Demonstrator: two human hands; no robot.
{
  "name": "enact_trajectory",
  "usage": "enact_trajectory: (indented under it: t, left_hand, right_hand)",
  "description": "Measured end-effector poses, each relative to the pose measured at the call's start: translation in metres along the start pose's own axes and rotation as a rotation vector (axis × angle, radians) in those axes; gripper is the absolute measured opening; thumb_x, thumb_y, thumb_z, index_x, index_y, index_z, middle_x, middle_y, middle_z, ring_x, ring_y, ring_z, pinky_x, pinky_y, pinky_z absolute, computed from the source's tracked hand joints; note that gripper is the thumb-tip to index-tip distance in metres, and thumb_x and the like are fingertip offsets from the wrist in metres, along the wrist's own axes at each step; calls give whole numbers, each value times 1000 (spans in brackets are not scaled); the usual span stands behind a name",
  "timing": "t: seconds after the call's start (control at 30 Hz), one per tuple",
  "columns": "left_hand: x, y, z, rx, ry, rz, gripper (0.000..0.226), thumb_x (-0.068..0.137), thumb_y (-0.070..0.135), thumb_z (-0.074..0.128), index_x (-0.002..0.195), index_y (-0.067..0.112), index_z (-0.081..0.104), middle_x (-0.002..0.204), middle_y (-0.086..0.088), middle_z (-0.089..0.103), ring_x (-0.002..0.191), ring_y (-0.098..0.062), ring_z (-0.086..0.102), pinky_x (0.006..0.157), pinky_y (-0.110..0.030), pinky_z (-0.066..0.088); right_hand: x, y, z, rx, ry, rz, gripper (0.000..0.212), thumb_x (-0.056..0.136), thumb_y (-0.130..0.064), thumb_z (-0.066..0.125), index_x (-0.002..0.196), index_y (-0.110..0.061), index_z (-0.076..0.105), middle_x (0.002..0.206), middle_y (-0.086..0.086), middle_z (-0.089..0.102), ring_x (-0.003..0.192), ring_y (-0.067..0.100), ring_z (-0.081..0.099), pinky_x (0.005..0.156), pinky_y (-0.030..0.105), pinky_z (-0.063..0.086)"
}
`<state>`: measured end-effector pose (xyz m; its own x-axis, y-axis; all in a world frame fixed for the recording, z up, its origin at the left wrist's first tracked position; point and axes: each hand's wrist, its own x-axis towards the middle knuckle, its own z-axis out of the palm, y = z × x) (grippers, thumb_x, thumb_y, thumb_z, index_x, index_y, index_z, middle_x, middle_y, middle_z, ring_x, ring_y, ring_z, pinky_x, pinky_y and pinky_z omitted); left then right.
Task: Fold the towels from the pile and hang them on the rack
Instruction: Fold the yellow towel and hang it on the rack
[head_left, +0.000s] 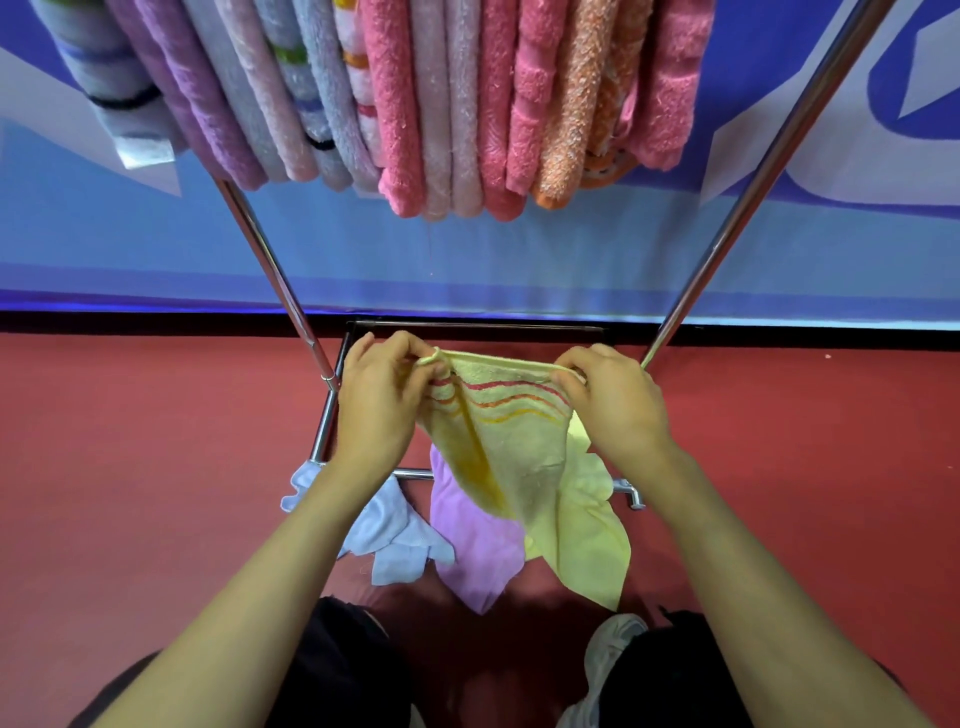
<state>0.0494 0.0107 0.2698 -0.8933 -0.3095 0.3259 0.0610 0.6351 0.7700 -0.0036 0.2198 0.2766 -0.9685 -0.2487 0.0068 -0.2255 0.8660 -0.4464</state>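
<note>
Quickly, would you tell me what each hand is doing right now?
Left hand: pinches the top edge of the yellow striped towel.
Right hand: grips the same towel's other top corner.

yellow red-striped towel (511, 441), red floor (130, 467)

Left hand (376, 400) & right hand (618, 402) each pinch a top corner of a yellow striped towel (514, 447). Its top edge is stretched btwn them; the rest hangs creased. Below, on the red floor (130, 467): pale blue towel (395, 535), purple towel (475, 540) & plain yellow towel (587, 535), side by side at the low bar of the rack (730, 231). Up top, folded towels (441, 104) hang packed tight, purple thru pink to orange. White shoe (608, 654) lower right.
</note>
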Motion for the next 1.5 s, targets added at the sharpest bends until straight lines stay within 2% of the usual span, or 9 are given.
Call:
enact_trajectory:
  t: [0.17, 0.23, 0.3, 0.4, 0.57, 0.73, 0.93, 1.17, 1.5]
  left_hand:
    - [1, 0, 3, -15, 12, -45, 13, 81, -3, 65, 77, 9, 61, 81, 15, 58, 82, 2, 61, 85, -26, 49]
    - [1, 1, 3, -41, 33, -85, 9, 81, -4, 66, 80, 5, 65, 93, 2, 53, 83, 6, 59, 70, -5, 41]
    - [1, -3, 5, 11, 13, -93, 5, 81, 6, 70, 81, 11, 70, 84, 3, 55, 74, 2, 55, 65, -6, 38]
    - [0, -9, 8, 7, -91, -160, 3, 83, 17, 71, 83, 20, 72, 76, 2, 67, 71, -12, 60, 68, -21, 44]
    - [-1, -2, 13, -24, -179, -171, 8, 85, 11, 68, 89, 17, 72, 77, 6, 69, 76, -13, 63, 68, -12, 42]
    - [-4, 4, 16, -129, -167, -259, 17, 78, 8, 76, 81, 15, 60, 69, 7, 63, 62, 3, 57, 60, -6, 43]
    - [-7, 11, 23, -358, -250, -381, 9, 78, 8, 75, 80, 13, 68, 66, -1, 69, 63, -6, 62, 67, -15, 48]
    - [-6, 18, 23, -545, -293, -395, 8, 86, 3, 66, 87, 10, 65, 75, -7, 69, 72, -12, 65, 74, -21, 52]
    - [-9, 29, 21, -659, -337, -388, 21, 78, -10, 69, 92, 4, 62, 79, -3, 69, 74, -6, 67, 69, -15, 53]
  right_hand:
    - [-1, -2, 0, 304, -21, -30, 17, 89, -19, 64, 106, -21, 63, 71, -6, 61, 68, 10, 58, 74, 33, 50]
    - [-1, -5, -2, 442, -52, -69, 15, 89, -13, 64, 98, -23, 69, 68, -8, 62, 58, 1, 53, 69, 25, 47]
    - [-1, -6, -2, 493, -80, -59, 16, 89, -13, 63, 86, -26, 71, 75, -5, 69, 60, 0, 58, 70, 23, 49]
    - [1, -5, -1, 593, -134, 28, 22, 91, -11, 61, 81, -29, 68, 79, -8, 70, 63, 3, 66, 76, 25, 54]
    - [0, -9, 1, 413, -247, -29, 31, 92, -3, 50, 101, -24, 72, 80, -3, 71, 78, 12, 69, 77, 21, 49]
    - [-2, -13, 6, 233, -170, -91, 14, 83, -17, 66, 87, -28, 73, 75, -9, 67, 78, 14, 65, 78, 34, 52]
    - [-1, -20, 10, 195, -82, -270, 8, 86, -28, 67, 88, -22, 70, 97, -10, 56, 99, 13, 49, 92, 33, 37]
    - [-1, -21, 14, 267, 53, -266, 12, 83, -32, 67, 81, -21, 64, 78, -16, 59, 83, 10, 49, 86, 30, 37]
    - [-1, -21, 6, 471, 24, -123, 5, 81, -24, 74, 80, -19, 72, 84, -8, 73, 81, 3, 60, 77, 11, 42]
